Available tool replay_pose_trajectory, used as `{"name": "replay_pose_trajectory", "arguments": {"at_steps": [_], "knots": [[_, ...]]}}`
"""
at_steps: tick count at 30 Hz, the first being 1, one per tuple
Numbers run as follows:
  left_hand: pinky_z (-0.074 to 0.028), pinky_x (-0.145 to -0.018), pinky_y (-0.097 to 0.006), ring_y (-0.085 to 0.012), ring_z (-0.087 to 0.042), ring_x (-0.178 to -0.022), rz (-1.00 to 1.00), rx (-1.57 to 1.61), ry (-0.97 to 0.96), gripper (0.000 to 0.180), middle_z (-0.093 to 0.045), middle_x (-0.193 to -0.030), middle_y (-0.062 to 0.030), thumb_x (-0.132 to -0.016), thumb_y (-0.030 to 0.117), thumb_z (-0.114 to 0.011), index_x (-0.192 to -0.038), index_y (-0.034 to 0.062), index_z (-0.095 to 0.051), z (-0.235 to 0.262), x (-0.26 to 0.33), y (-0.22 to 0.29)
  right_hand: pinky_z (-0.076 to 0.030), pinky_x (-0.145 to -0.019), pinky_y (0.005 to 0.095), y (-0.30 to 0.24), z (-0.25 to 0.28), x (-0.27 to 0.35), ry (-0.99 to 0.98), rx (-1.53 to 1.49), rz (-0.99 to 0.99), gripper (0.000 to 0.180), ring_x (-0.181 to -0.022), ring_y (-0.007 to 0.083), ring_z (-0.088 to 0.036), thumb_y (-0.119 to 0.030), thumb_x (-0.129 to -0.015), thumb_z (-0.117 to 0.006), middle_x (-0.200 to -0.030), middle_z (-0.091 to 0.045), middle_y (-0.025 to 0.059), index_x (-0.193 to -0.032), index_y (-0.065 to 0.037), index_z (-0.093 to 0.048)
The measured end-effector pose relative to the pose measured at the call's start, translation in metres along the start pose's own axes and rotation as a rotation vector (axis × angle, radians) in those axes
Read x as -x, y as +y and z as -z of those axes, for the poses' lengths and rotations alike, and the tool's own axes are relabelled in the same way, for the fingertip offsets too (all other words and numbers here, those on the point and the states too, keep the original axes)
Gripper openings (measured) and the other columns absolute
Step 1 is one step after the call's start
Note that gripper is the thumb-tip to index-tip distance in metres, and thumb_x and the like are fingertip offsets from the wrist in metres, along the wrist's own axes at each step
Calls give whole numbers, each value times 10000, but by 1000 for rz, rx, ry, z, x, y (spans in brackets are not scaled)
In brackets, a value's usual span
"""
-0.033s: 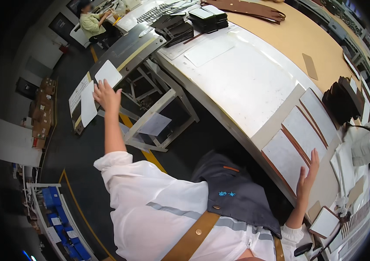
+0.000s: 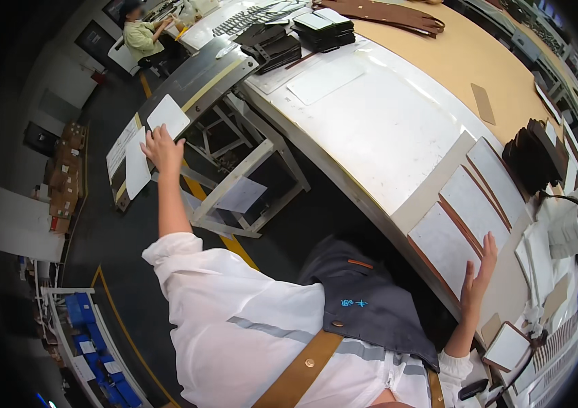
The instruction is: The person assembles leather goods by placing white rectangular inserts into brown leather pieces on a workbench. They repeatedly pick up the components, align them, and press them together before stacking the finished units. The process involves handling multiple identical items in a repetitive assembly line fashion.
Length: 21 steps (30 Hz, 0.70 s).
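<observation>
My left hand (image 2: 162, 148) reaches out to the left, fingers apart, over two white rounded-corner sheets. One white sheet (image 2: 168, 114) lies just beyond my fingers, and another white sheet (image 2: 137, 166) is beside them. Both lie on a narrow grey metal-topped stand (image 2: 197, 85). Whether my fingertips touch a sheet I cannot tell. On the right, my right hand (image 2: 478, 280) is open with its thumb apart, at the edge of a pale grey panel with brown edging (image 2: 442, 241). Similar panels (image 2: 472, 197) lie farther along the table.
A long white table (image 2: 370, 136) curves past my front. Black stacked pieces (image 2: 272, 51) and brown leather straps (image 2: 384, 15) sit at its far side. A dark stack (image 2: 536, 156) and white cloths (image 2: 537, 265) are on the right. A seated person (image 2: 143, 37) works far left.
My left hand has drawn slightly left, its fingers a little more bent. My right hand has barely shifted. The sheets and panels lie as before.
</observation>
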<state>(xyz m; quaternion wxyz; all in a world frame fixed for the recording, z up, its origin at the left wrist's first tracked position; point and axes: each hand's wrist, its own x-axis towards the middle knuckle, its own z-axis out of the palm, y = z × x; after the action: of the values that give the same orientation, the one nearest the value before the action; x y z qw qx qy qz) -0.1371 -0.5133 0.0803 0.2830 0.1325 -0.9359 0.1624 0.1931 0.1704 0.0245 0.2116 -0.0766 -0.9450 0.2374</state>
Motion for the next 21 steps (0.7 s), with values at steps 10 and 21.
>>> {"name": "replay_pose_trajectory", "arguments": {"at_steps": [10, 21], "knots": [[-259, -1191, -539, -262, -636, -1081, -482, 626, 242, 190, -701, -1027, -85, -917, 207, -712, -1024, 54, -679, 140, 1, 128, -349, -1149, 441, -43, 1, -2, 70, -209, -16, 451, -1361, 341, -496, -226, -1005, -606, -1448, -555, 172, -1404, -20, -563], [-324, -1182, -468, -289, -665, -1080, -681, 1860, -622, 279, -738, -1086, -101, -895, 121, -765, -1159, 63, -697, 242, 114, 304, -462, -1005, 329, -73, 5, -13, 373, -963, -315, 388, -1157, 178, -604, -92, -950, -702, -1229, -646, 111, -1306, 7, -582]]}}
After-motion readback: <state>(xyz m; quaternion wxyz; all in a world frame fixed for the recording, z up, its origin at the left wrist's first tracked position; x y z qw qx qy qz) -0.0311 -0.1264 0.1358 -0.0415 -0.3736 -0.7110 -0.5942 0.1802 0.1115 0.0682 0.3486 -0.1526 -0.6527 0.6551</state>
